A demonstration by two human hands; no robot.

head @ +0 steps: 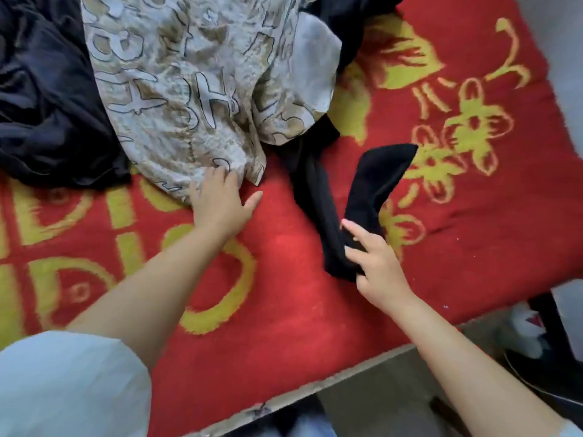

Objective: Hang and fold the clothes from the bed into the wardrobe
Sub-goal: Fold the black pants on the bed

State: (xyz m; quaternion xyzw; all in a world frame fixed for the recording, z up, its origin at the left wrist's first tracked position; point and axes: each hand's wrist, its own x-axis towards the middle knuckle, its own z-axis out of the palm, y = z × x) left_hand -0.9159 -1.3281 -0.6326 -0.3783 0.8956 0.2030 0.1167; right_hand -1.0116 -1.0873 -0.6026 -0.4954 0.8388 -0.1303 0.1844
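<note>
A grey and tan patterned garment [202,77] lies crumpled on the red and yellow bed cover [284,294]. My left hand [217,203] rests on its lower hem, fingers curled into the cloth and thumb out on the cover. A long black garment [318,197] trails from under the patterned one toward the front. My right hand [375,263] grips its near end, and one part of it stands up and folds over to the right. A dark navy garment [47,99] is heaped at the far left.
More black cloth [350,17] lies at the top behind the patterned garment. The bed's front edge [347,373] runs diagonally across the bottom. On the floor at the right stand a dark frame [549,323] and a white shoe [523,332].
</note>
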